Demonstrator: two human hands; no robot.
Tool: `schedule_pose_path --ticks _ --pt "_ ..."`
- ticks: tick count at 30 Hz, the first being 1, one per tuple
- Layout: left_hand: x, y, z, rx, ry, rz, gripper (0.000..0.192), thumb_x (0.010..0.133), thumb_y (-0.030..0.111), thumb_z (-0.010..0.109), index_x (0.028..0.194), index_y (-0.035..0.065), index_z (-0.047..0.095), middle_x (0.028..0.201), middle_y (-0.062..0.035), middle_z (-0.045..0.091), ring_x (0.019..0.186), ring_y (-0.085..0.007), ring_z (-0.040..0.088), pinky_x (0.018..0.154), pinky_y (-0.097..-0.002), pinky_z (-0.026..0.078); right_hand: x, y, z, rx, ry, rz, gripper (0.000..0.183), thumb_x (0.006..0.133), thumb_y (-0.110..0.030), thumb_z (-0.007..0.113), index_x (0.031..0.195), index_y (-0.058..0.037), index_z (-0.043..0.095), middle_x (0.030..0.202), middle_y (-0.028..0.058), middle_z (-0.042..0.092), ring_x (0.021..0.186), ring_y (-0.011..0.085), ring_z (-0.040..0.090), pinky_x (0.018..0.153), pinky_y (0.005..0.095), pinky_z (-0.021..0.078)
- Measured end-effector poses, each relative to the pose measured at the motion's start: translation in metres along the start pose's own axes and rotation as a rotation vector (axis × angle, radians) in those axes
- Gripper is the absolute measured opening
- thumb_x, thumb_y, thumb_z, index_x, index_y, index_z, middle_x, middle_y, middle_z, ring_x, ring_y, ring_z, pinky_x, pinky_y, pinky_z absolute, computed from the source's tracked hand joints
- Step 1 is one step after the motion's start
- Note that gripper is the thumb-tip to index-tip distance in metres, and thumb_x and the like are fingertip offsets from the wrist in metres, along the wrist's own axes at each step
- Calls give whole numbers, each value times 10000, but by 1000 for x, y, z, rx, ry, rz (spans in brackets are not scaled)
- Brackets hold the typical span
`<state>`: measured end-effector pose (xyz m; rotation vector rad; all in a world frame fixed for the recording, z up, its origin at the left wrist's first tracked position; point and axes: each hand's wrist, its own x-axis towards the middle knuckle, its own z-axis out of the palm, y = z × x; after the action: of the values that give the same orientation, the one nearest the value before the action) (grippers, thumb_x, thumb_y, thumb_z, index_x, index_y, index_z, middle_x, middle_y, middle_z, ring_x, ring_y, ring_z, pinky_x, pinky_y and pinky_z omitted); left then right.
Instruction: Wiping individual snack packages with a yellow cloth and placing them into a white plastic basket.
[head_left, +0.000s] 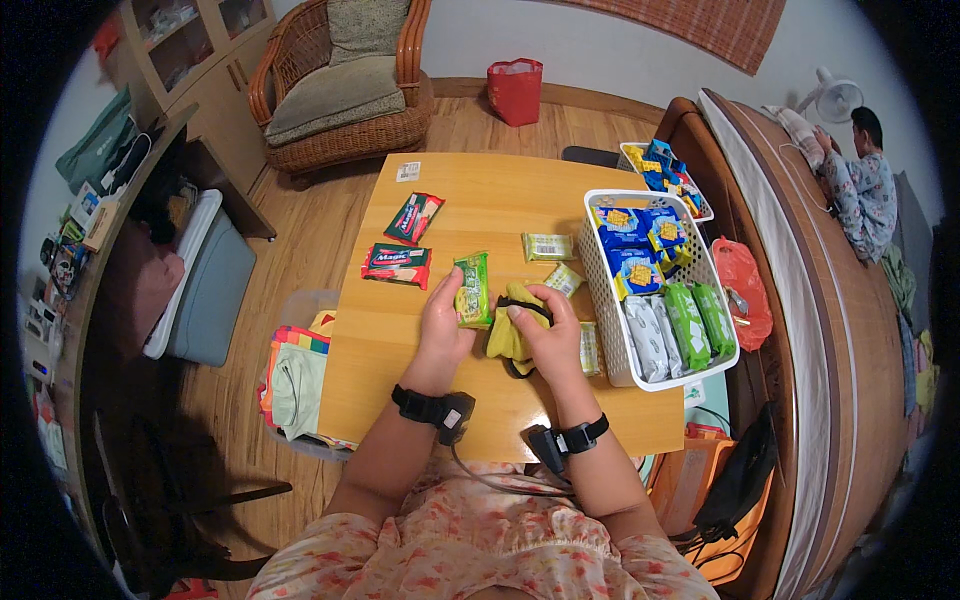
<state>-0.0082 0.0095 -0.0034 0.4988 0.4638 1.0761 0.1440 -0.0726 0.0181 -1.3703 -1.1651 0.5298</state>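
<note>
Over the wooden table (510, 187), my left hand (441, 319) grips a green snack packet (473, 291) with its thumb along the left edge. My right hand (551, 330) pinches a folded yellow-green cloth (510, 341) with black trim, just right of that packet. Close by the right hand lie several pale yellow-green packets: one (548, 247) farther back, one (564, 280) just above the fingers, and another (590, 349) beside the basket. Two red-and-green wafer packets (414, 218) lie on the left of the tabletop.
A white perforated basket (611, 330) holding blue, green and silvery packets stands on the table's right side. Behind it is a bin of toy bricks (664, 169). A red plastic bag (739, 292) hangs near the bed (832, 360), where a person (862, 187) sits. A wicker armchair (345, 142) stands beyond.
</note>
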Motion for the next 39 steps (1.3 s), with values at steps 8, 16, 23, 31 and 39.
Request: schedule_pose_path --ticks 8,16,23,31,39 --pt "-6 -16 9 265 -12 -74 380 1065 279 478 1303 -4 562 1154 -77 663 1029 -155 639 905 -295 511 -2 -11 -1 -10 -102 -133 312 810 -130 783 1079 -6 686 1020 133 659 971 275 630 886 349 499" --pt "-10 -10 17 223 -138 -205 497 1086 413 395 1312 7 570 1160 -68 661 1024 -128 633 894 -294 515 -2 -9 -1 -27 -72 -172 305 826 -119 767 1102 -12 695 1007 134 661 952 273 632 854 352 504" --pt "-16 -4 25 491 -165 -99 490 1082 382 426 1335 -11 572 1180 -68 663 1047 -131 631 912 -281 502 1 -8 -3 8 9 -98 289 851 -115 750 1116 -14 697 1019 129 666 950 254 644 861 345 507" --pt "-16 -2 20 535 -182 -188 456 1074 358 460 1290 -18 602 1140 -71 669 1008 -117 627 874 -263 497 5 4 -7 72 63 6 303 848 -136 758 1122 -22 698 1047 123 665 994 255 642 894 342 501" --pt "-9 -8 21 366 40 96 468 1086 391 396 1252 5 601 1054 -89 671 927 -151 647 824 -295 524 -8 -21 -1 -162 -188 -258 309 783 -119 794 1079 -62 726 935 126 618 901 293 625 794 360 513"
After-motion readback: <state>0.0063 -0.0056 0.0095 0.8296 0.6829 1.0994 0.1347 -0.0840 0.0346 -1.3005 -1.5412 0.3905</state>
